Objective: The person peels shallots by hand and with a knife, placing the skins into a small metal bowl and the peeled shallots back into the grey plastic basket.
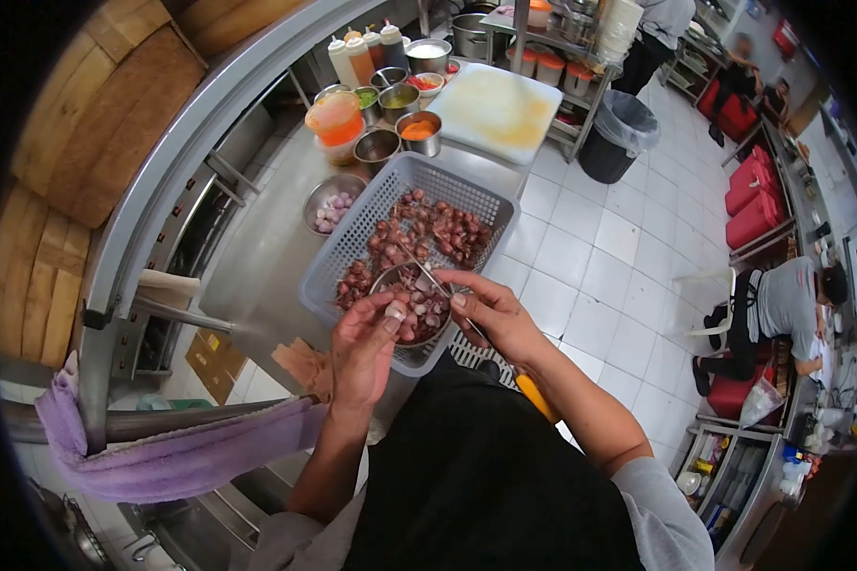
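Observation:
Over the near end of a grey perforated basket (316, 271), my left hand (364, 344) pinches a small pale shallot (396, 310). My right hand (490, 316) is closed on a knife (421, 264), its thin blade pointing up and left above the basket. Just beneath both hands, a round bowl (445, 335) inside the basket holds peelings and shallot pieces. Unpeeled red shallots (462, 233) fill much of the basket. To its left stands a metal bowl (311, 211) with peeled shallots (331, 211).
Behind the basket are a white cutting board (490, 109), metal containers (419, 133) and squeeze bottles (360, 59). A purple towel (190, 452) hangs at the left. A black bin (611, 147) stands on the floor; a person (781, 309) sits at the right.

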Available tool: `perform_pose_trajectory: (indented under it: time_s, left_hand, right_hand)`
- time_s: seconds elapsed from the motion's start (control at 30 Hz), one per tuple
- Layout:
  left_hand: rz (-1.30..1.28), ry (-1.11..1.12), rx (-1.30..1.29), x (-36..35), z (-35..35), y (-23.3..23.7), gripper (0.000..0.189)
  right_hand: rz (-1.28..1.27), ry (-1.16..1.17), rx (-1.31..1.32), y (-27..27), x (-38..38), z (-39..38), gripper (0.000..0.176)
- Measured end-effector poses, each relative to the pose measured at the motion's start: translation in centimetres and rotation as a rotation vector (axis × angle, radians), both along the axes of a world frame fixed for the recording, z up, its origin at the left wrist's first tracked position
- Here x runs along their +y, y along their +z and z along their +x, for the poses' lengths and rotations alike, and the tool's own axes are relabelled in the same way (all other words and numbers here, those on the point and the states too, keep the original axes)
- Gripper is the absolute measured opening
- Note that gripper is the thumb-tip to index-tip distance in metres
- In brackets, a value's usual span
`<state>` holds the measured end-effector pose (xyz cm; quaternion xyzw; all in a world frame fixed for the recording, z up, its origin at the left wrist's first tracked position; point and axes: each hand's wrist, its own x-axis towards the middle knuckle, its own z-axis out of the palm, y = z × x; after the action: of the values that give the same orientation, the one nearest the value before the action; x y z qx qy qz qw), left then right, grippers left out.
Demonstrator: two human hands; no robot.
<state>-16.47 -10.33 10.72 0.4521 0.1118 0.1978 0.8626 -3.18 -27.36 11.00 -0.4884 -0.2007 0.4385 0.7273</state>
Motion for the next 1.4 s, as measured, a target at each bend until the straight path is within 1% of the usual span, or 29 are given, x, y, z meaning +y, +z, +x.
perform_pose_trajectory:
  time_s: [0.03,0.1,0.17,0.27,0.37,0.43,0.5,0.6,0.63,0.67,0.7,0.77,0.8,0.87,0.93,1.07,1.13,1.2,1.23,1.3,1.4]
  left_hand:
    - [-0.012,0.017,0.014,0.0,0.0,0.0,0.027]
    - [-0.021,0.033,0.026,0.2,0.0,-0.3,0.028]
    - [0.102,0.065,0.024,0.5,-0.1,-0.9,0.029]
    - [0.147,0.113,-0.007,0.2,-0.1,-1.0,0.031]
    - [0.146,0.140,0.015,-0.6,0.1,-0.2,0.032]
    - [0.164,0.145,0.022,-0.4,-0.1,-0.4,0.032]
    - [0.181,0.151,0.031,-0.3,-0.2,-0.6,0.032]
    - [0.181,0.115,0.016,-0.3,-0.3,-0.7,0.032]
    - [0.142,0.089,-0.021,-0.2,-0.3,-0.9,0.032]
    - [0.104,0.065,-0.060,-0.1,-0.3,-0.9,0.031]
    - [0.104,0.065,-0.060,-0.1,-0.3,-0.9,0.031]
    - [-0.002,-0.004,-0.090,-0.2,-0.4,-0.5,0.029]
    - [-0.001,-0.003,-0.091,-0.2,-0.4,-0.4,0.029]
    - [-0.080,-0.051,-0.103,-0.1,-0.2,-0.3,0.026]
    - [-0.103,-0.059,-0.104,0.1,-0.2,-0.6,0.025]
    - [-0.162,-0.087,-0.082,0.4,-0.4,-0.5,0.025]
    - [-0.153,-0.070,-0.074,0.3,-0.4,-0.6,0.025]
    - [-0.146,-0.059,-0.065,0.2,-0.4,-0.7,0.026]
    - [-0.116,-0.055,-0.079,0.2,-0.5,-0.8,0.026]
    - [-0.088,-0.053,-0.092,0.1,-0.5,-0.7,0.027]
    - [-0.056,0.003,-0.031,-0.3,-0.6,-0.4,0.030]
  right_hand:
    - [0.004,0.002,-0.001,-0.2,0.1,0.0,0.049]
    - [-0.072,0.073,-0.079,-1.0,0.1,-0.1,0.054]
    - [-0.076,0.098,-0.102,-0.5,0.2,-0.8,0.057]
    - [0.010,0.179,-0.094,0.4,0.4,-2.0,0.054]
    - [0.030,0.205,-0.122,0.8,0.6,-2.4,0.052]
    - [0.052,0.188,-0.116,0.7,0.7,-2.5,0.049]
    - [0.016,0.183,-0.126,0.9,0.6,-2.3,0.047]
    - [0.033,0.182,-0.150,0.3,0.5,-2.2,0.044]
    - [0.033,0.180,-0.149,0.1,0.4,-2.1,0.044]
    - [0.056,0.180,-0.088,-0.2,0.4,-2.0,0.043]
    - [0.078,0.182,-0.027,-0.3,0.5,-1.9,0.041]
    - [0.081,0.179,0.021,0.1,0.5,-1.7,0.041]
    - [0.083,0.176,0.069,0.2,0.4,-1.7,0.040]
    - [0.101,0.187,0.066,0.2,0.3,-1.5,0.040]
    - [0.118,0.198,0.064,0.3,0.3,-1.5,0.040]
    - [0.060,0.116,0.016,-0.3,0.4,-1.2,0.043]
    - [0.040,0.091,-0.018,-0.3,0.5,-1.2,0.045]
    - [-0.021,0.106,-0.150,0.5,0.2,-1.5,0.052]
    - [-0.021,0.104,-0.150,0.8,0.2,-1.7,0.052]
    - [-0.014,0.136,-0.151,1.3,0.1,-2.3,0.057]
    - [0.015,0.185,-0.164,1.2,0.3,-2.6,0.056]
